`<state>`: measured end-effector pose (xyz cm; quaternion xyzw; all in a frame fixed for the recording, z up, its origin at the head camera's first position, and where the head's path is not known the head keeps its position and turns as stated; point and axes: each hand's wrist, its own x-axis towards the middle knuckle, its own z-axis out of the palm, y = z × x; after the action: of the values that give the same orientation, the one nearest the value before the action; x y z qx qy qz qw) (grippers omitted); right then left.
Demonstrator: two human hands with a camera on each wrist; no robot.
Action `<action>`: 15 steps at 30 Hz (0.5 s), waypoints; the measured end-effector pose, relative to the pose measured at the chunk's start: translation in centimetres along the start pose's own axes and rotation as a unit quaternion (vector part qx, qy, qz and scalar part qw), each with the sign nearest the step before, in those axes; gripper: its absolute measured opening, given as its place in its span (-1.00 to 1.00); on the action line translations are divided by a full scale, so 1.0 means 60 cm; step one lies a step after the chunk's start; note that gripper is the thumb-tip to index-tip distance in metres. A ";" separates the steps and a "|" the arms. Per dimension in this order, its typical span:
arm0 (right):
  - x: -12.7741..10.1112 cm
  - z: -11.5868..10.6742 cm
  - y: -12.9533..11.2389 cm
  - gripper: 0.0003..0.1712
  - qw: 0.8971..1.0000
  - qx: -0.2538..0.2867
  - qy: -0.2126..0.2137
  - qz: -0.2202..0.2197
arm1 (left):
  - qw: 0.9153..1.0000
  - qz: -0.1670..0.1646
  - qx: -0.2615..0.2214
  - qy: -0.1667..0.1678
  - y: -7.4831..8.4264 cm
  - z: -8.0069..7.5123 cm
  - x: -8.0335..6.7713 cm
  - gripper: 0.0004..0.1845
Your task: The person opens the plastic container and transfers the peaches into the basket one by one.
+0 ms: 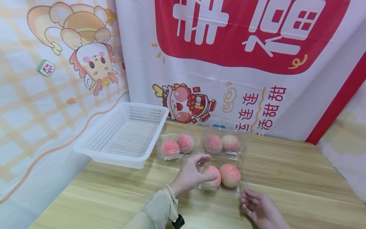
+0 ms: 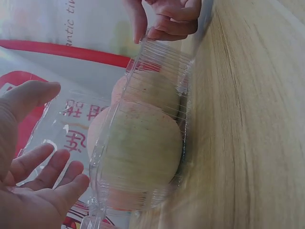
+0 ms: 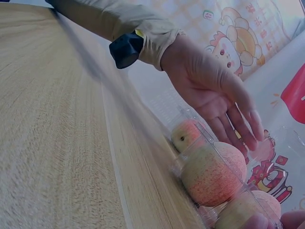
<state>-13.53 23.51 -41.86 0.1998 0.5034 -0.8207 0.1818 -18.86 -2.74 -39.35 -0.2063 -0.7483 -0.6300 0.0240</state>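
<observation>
Two pink peaches (image 1: 230, 175) lie side by side in the nearest clear plastic box (image 1: 228, 190) on the table. My left hand (image 1: 190, 173) hovers over the box's left side, fingers apart and thumb across the left peach in the head view. In the left wrist view those fingers (image 2: 71, 188) are beside the rim and hold nothing. At the box's right front corner, my right hand (image 1: 263, 206) pinches the rim between thumb and forefinger. The box's thin raised lid (image 2: 55, 112) shows behind the peaches in the left wrist view.
Behind stand two more clear boxes, one at left (image 1: 178, 156) and one at right (image 1: 226, 156), each with two peaches. A white perforated basket (image 1: 137, 163) is at the table's back left. Printed cloths (image 1: 137, 63) hang along the back and left of the wooden table (image 1: 300, 178).
</observation>
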 end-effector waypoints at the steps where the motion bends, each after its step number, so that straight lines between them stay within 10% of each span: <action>1: 0.000 0.000 -0.001 -0.88 1.000 0.000 -0.002 0.001 | 1.000 -0.002 0.003 -0.005 -0.002 0.002 0.002 -0.36; 15: -0.002 -0.001 -0.002 -0.89 1.000 0.007 -0.013 0.011 | 0.989 0.012 0.135 -0.056 -0.022 0.018 0.028 -0.23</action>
<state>-13.47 23.62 -41.75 0.1953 0.4934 -0.8246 0.1959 -20.59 -1.44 -40.32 -0.2454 -0.8241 -0.5102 0.0170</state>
